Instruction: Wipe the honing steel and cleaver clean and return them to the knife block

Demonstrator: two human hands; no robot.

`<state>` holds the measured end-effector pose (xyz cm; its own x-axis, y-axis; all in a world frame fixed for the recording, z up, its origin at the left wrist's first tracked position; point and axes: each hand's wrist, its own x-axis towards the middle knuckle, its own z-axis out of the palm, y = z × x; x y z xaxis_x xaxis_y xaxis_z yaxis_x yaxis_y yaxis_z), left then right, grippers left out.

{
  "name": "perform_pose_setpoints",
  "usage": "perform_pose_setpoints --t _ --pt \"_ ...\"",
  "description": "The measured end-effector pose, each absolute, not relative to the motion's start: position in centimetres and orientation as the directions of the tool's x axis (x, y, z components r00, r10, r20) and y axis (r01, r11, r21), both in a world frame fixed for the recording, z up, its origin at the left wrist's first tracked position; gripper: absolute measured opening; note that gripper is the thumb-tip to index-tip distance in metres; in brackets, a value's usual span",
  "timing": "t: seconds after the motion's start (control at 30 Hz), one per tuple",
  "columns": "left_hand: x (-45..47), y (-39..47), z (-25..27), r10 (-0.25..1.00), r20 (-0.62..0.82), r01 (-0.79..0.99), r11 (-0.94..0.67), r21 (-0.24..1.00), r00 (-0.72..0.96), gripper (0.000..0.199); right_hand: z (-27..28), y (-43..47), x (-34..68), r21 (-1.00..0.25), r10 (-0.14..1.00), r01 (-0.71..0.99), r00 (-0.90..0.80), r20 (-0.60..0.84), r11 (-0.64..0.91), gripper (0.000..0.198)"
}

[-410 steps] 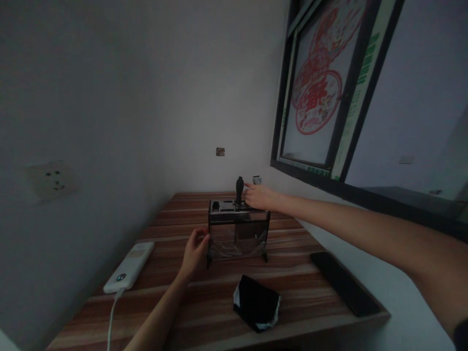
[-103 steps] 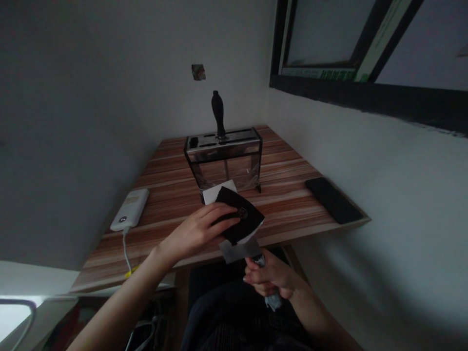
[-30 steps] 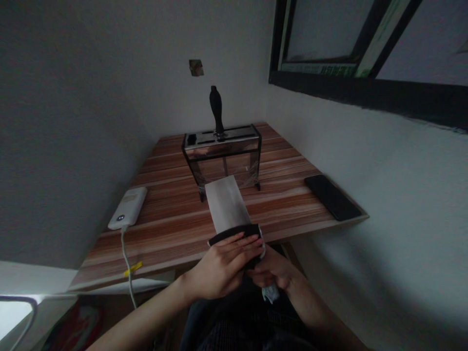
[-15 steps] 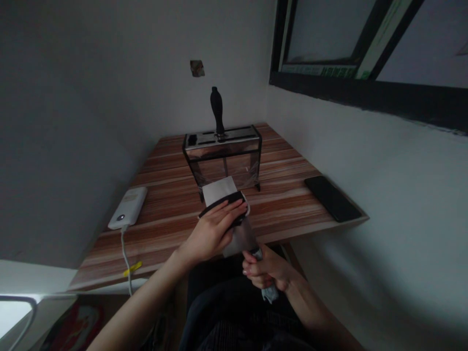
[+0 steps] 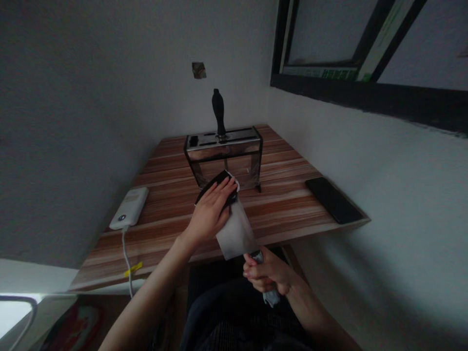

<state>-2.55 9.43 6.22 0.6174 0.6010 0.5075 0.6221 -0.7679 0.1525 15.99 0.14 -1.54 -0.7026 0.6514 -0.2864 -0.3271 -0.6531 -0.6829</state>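
Diagonally above the worktop (image 5: 292,209), the smooth metal cleaver (image 5: 237,231) is gripped by its crinkly wrapped handle (image 5: 271,297) in the right hand (image 5: 266,273), its long axis pointing away and leftward. Across its far end, a pale-edged black pad (image 5: 218,178) is held under the left hand's (image 5: 207,214) flattened fingers.

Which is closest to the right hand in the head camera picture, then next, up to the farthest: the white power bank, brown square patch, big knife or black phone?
1. Big knife: its handle is in the right hand.
2. Black phone: right side of the table.
3. White power bank: left side.
4. Brown square patch: up on the back wall.
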Motion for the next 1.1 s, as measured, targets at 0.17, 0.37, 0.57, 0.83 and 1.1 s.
perform_pose_setpoints --t 0.17,0.37,0.57,0.83,1.1 --pt "-1.7 6.6 4.7 0.564 0.420 0.531 -0.822 0.206 0.711 0.059 -1.8 0.4 16.1 -0.670 0.680 -0.365 -0.674 -0.289 -0.646 0.039" --pt "-0.9 2.7 3.8 0.493 0.324 0.404 -0.862 0.306 0.807 0.053 -2.3 0.9 16.7 -0.764 0.702 -0.278 -0.647 -0.299 -0.582 0.035" --pt "-1.0 1.4 3.4 0.449 0.263 0.360 -0.875 0.325 0.854 0.058 -2.5 0.9 17.3 -0.806 0.722 -0.226 -0.614 -0.317 -0.547 0.033" --pt "-1.3 2.7 4.2 0.474 0.316 0.413 -0.878 0.242 0.822 0.058 -2.0 0.7 16.9 -0.805 0.726 -0.248 -0.621 -0.295 -0.539 0.027" --pt "-2.6 6.6 5.6 0.577 0.437 0.530 -0.814 0.238 0.690 0.058 -1.4 0.6 15.9 -0.751 0.682 -0.347 -0.707 -0.184 -0.562 0.033"
